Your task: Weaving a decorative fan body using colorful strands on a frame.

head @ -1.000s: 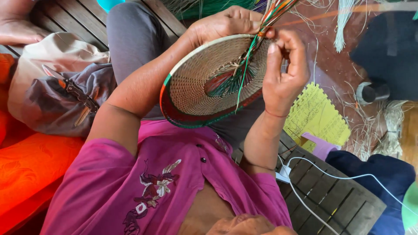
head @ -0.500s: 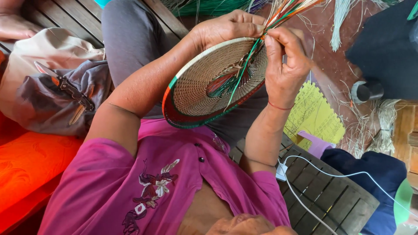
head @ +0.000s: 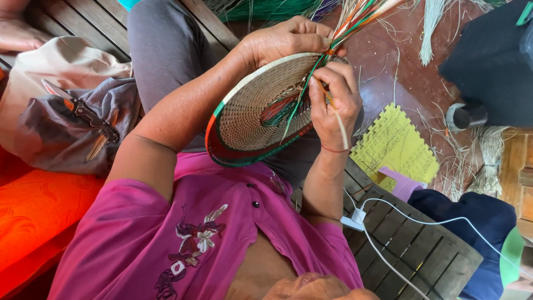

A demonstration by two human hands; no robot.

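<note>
A round woven basket tray [head: 250, 119] of tan fibre with a red and green rim is held tilted above my lap. My left hand [head: 288, 39] grips its far edge and pinches a bundle of coloured straw strands [head: 361, 14] that fan out upward. My right hand [head: 333, 103] lies over the tray's right side, fingers closed on a thin pale strand [head: 340, 129] that trails down past my wrist. Loose green and orange strands [head: 288, 105] cross the tray's middle.
A grey and beige bag [head: 72, 111] lies at the left on an orange cushion [head: 39, 216]. A yellow mat [head: 397, 147], a dark cup [head: 466, 116], scattered straw and a white cable [head: 422, 222] sit at the right on wooden slats [head: 416, 250].
My right hand has dropped from the tray's upper rim to its right side, drawing a pale strand downward. My left hand keeps its hold on the rim.
</note>
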